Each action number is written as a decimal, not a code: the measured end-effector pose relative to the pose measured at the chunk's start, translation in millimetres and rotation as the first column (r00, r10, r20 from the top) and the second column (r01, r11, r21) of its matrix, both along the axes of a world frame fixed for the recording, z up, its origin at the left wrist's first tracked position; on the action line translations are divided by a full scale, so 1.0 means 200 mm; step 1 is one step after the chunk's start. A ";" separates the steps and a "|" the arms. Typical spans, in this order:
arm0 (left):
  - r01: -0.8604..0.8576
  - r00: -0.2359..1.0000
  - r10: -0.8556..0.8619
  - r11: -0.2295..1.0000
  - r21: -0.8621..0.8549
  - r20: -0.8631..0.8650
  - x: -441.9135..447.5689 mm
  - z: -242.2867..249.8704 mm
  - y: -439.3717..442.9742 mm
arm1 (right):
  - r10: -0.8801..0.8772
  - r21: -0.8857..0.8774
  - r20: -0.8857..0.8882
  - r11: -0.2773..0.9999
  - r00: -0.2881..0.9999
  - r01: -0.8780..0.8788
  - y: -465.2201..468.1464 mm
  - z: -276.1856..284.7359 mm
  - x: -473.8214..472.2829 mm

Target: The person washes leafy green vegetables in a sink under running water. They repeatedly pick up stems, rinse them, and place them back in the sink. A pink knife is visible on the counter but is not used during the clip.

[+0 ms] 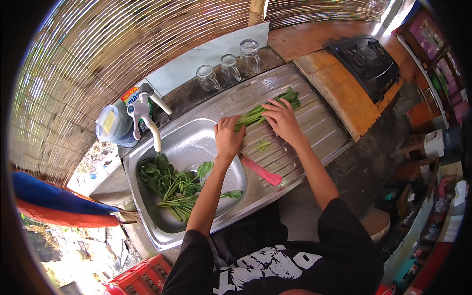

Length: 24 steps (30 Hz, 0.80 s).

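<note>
A bunch of leafy greens (252, 116) lies across the ribbed steel drainboard (317, 121), its leaves pointing away to the right. My left hand (228, 135) grips the stem ends at the edge of the sink basin. Farther along, my right hand (282, 120) holds the bunch near its leaves, fingers across the top. Short cut stem pieces (262, 145) rest on the drainboard below the bunch. A knife with a pink handle (261, 170) lies closer to me; its blade is mostly hidden by my left hand and forearm. More greens (166, 180) sit in the steel sink (230, 206), partly behind my left forearm.
A white faucet (153, 131) overhangs the basin, beside a clear plastic tub (110, 123). Three upturned glass mugs (230, 68) line the back ledge. To the right, a black gas stove (363, 61) stands beyond a wooden board (332, 92). A red crate (142, 276) is at lower left.
</note>
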<state>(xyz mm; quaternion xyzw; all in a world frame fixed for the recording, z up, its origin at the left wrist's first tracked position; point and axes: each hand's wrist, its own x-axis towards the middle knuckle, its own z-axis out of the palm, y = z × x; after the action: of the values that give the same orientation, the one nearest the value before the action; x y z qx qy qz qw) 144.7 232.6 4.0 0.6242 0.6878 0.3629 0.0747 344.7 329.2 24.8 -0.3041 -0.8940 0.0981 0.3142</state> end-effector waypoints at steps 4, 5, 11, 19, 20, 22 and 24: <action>-0.015 0.999 0.010 0.996 0.092 0.048 -0.05 0.02 -0.12 | -0.048 -0.014 0.038 0.999 0.998 0.049 -0.04 0.04 -0.01; -0.009 0.997 0.003 0.997 0.081 0.073 -0.07 0.03 -0.15 | -0.052 -0.016 0.048 0.998 0.998 0.053 -0.03 0.03 -0.02; -0.011 0.996 0.003 0.997 0.074 0.095 -0.23 0.09 -0.38 | -0.031 0.025 0.036 0.999 0.999 0.030 -0.06 0.05 -0.11; -0.082 0.972 0.098 0.993 -0.080 0.214 -0.48 0.09 -0.77 | 0.173 -0.027 -0.030 0.984 0.984 -0.174 -0.33 0.09 -0.39; -0.082 0.969 0.093 0.995 -0.057 0.229 -0.53 0.07 -0.81 | 0.213 -0.048 -0.053 0.975 0.976 -0.216 -0.40 0.10 -0.45; -0.129 0.942 0.151 0.987 -0.091 0.300 -0.61 0.03 -0.91 | 0.324 -0.152 -0.056 0.932 0.944 -0.329 -0.52 0.09 -0.56; -0.175 0.936 0.205 0.976 -0.126 0.286 -0.71 -0.04 -1.02 | 0.421 -0.211 -0.073 0.879 0.904 -0.427 -0.64 0.05 -0.67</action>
<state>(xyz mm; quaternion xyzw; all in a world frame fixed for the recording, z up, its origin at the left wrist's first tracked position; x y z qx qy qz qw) 2.6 28.1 -3.5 0.4885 0.7429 0.4239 0.1726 211.6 202.0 35.0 -0.1332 -0.9182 0.2675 0.2602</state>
